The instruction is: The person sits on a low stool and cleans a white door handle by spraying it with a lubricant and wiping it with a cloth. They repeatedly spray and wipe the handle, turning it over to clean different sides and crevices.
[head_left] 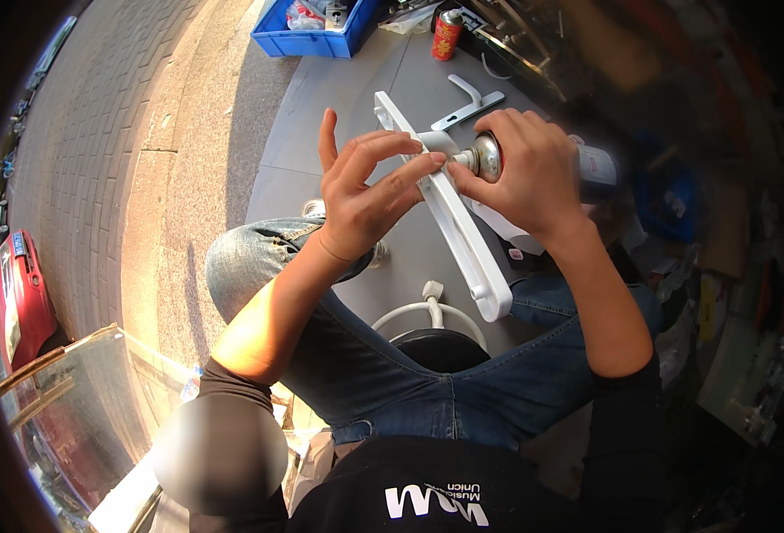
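Observation:
My left hand (365, 182) grips a long white door handle plate (465, 233) near its upper end, with the thumb and index finger closed on its edges and the little finger raised. The plate is tilted, its hollow back showing and its lower end over my right thigh. My right hand (529, 169) is wrapped round a spray can (491, 158) lying on its side. The can's white nozzle meets the plate beside my left fingertips; whether they touch is hard to tell. Part of the can is hidden behind my right hand.
Beyond the plate, another door handle (468, 108) lies on the grey surface (307, 133). A red can (446, 37) stands farther back, near a blue bin (307, 44) holding small items. A white curved metal frame (432, 306) is between my knees. A glass pane (107, 417) leans at left.

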Demonstrator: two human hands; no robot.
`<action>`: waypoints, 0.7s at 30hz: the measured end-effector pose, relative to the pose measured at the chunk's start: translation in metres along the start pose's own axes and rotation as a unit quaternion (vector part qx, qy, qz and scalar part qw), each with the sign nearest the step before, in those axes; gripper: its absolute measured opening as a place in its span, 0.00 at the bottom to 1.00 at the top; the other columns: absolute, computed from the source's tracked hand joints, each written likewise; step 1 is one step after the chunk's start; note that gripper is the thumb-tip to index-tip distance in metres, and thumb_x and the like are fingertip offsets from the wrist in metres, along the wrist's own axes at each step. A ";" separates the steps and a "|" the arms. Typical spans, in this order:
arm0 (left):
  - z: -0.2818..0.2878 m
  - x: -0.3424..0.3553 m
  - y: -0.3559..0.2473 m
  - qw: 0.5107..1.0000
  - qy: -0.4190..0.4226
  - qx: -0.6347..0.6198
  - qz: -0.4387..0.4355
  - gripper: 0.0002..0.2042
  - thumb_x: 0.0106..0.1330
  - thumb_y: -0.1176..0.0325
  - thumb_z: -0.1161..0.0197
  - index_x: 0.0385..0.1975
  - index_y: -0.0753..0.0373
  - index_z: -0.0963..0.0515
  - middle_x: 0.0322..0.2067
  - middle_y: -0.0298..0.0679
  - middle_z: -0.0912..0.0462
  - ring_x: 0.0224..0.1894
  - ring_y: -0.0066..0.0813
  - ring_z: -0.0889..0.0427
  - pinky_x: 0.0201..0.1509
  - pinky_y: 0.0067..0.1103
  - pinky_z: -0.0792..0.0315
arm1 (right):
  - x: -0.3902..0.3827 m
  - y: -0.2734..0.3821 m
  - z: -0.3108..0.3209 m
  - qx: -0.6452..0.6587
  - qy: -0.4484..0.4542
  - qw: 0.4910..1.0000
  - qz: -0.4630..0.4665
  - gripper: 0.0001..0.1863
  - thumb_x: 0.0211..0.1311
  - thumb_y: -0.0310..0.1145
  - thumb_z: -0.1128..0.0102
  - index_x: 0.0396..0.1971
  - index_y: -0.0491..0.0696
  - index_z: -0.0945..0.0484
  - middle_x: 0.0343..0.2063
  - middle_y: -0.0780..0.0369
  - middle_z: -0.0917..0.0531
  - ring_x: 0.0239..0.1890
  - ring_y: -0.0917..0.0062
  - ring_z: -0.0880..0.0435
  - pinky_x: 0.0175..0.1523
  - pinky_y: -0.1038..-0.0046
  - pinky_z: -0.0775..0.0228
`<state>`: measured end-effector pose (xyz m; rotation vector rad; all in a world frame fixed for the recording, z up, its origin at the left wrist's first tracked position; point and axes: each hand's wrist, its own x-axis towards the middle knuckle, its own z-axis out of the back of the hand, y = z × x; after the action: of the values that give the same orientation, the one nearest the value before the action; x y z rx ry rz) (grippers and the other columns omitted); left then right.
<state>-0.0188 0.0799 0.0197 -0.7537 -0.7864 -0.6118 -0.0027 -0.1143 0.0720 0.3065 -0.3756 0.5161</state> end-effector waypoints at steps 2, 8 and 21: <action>0.000 0.000 0.000 1.000 -0.002 -0.001 0.001 0.22 0.35 0.67 0.28 0.37 0.44 0.18 0.33 0.27 0.23 0.38 0.23 0.22 0.67 0.40 0.56 | -0.002 0.000 -0.001 -0.008 -0.021 1.000 0.012 0.21 0.39 0.49 0.34 0.25 0.47 0.26 0.23 0.63 0.23 0.27 0.70 0.23 0.32 0.69 0.36; 0.000 0.001 0.002 1.000 -0.009 -0.005 0.005 0.22 0.36 0.66 0.28 0.37 0.48 0.18 0.34 0.30 0.22 0.39 0.24 0.22 0.68 0.40 0.56 | -0.011 -0.005 0.002 -0.014 -0.034 0.999 0.004 0.22 0.37 0.48 0.32 0.26 0.47 0.25 0.24 0.63 0.22 0.28 0.71 0.23 0.33 0.70 0.37; -0.002 0.002 0.001 1.000 0.008 -0.003 -0.022 0.22 0.35 0.69 0.29 0.37 0.48 0.18 0.34 0.29 0.22 0.39 0.24 0.22 0.68 0.39 0.57 | 0.007 0.010 0.008 -0.030 -0.024 0.999 0.031 0.22 0.37 0.48 0.33 0.26 0.46 0.26 0.23 0.64 0.23 0.27 0.72 0.25 0.33 0.69 0.37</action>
<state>-0.0165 0.0785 0.0197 -0.7382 -0.7872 -0.6592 -0.0044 -0.1057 0.0838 0.2511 -0.4479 0.5574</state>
